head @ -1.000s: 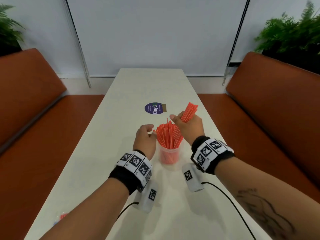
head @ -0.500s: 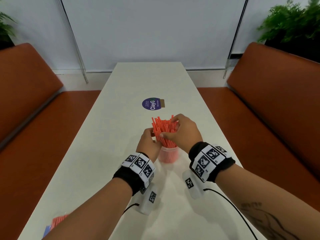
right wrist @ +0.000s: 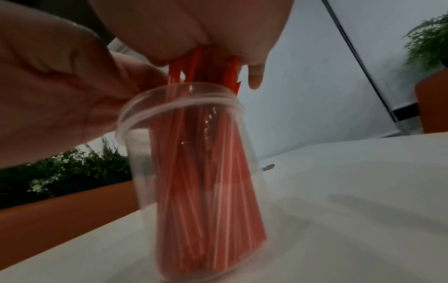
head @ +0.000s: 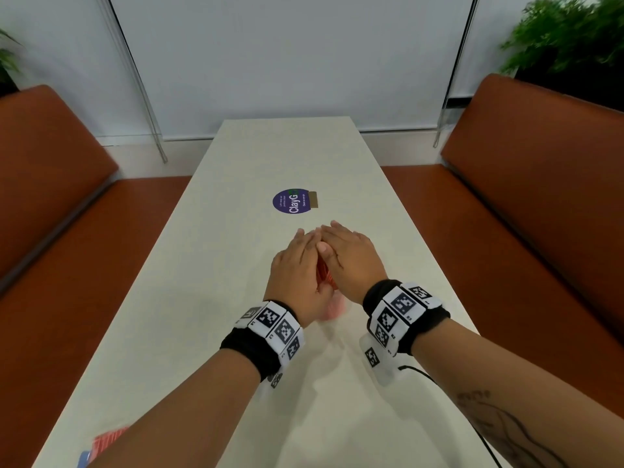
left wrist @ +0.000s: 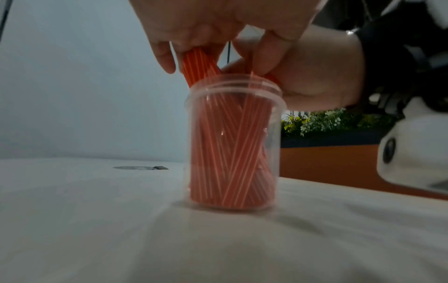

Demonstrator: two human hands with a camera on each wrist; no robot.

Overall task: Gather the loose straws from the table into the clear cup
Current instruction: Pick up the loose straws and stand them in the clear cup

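Note:
The clear cup (left wrist: 232,143) stands upright on the white table (head: 209,298), packed with orange-red straws (left wrist: 227,153). In the head view only its pink base (head: 336,309) and a strip of straws (head: 325,276) show between my hands. My left hand (head: 299,258) and right hand (head: 349,256) lie side by side over the straw tops with fingers stretched forward, touching each other. From the right wrist view, the straws (right wrist: 206,172) lean in the cup (right wrist: 184,145), and their upper ends vanish under my palms.
A round purple sticker (head: 291,201) lies on the table beyond my hands. A red-and-blue packet (head: 104,442) sits at the near left edge. Orange benches (head: 540,197) flank the table on both sides. A black cable (head: 439,386) trails from my right wrist.
My right hand carried its bundle of straws from the right into the cup. Both hands then came together flat over the straw tops, hiding them.

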